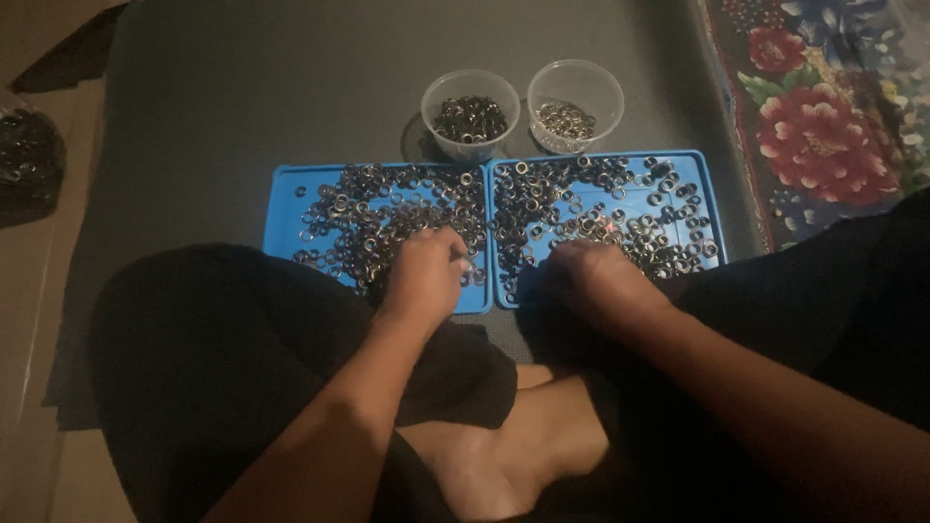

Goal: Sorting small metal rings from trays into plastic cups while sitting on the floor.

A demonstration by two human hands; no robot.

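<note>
Two blue trays lie side by side on a dark mat, the left tray [286, 199] and the right tray [712, 189], both strewn with several small metal rings [368, 208]. My left hand [424, 274] rests on the near right part of the left tray, fingers curled down among the rings. Over the near left part of the right tray, my right hand [591, 276] lies knuckles up with fingers bent onto the rings. Whether either hand pinches a ring is hidden. Behind the trays stand two clear plastic cups, the left cup [470, 114] and the right cup [575, 105], each holding rings.
I sit cross-legged in dark clothes, knees at both sides and a bare foot [513, 446] near the bottom. A flowered rug [823, 126] lies at the right. A dark bag [24, 165] sits at the far left on a pale floor.
</note>
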